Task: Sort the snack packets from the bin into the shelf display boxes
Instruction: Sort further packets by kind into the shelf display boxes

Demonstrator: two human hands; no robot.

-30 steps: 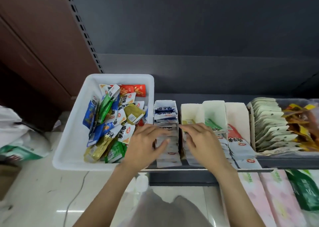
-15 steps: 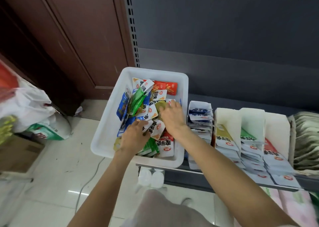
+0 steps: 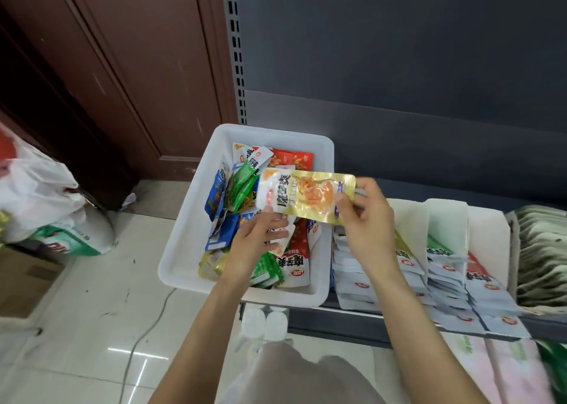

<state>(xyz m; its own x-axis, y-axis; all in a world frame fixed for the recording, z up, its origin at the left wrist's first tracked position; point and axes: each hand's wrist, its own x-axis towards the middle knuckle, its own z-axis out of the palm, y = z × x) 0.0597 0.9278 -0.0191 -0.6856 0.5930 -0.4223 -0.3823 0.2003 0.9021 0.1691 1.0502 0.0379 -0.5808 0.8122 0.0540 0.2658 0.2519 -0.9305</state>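
One white bin (image 3: 187, 244), two hands, three upright display boxes.

One camera only, worn on the person's head. It looks forward and steeply down over both forearms, which enter from the bottom edge. Wide-angle: verticals of the shelf upright (image 3: 234, 47) and the brown door (image 3: 122, 65) lean and splay. The white bin (image 3: 184, 234) on the shelf edge sits near centre, close below the lens; display boxes (image 3: 445, 219) run off to the right, the floor (image 3: 92, 327) fills lower left. No second view, so no overlap.
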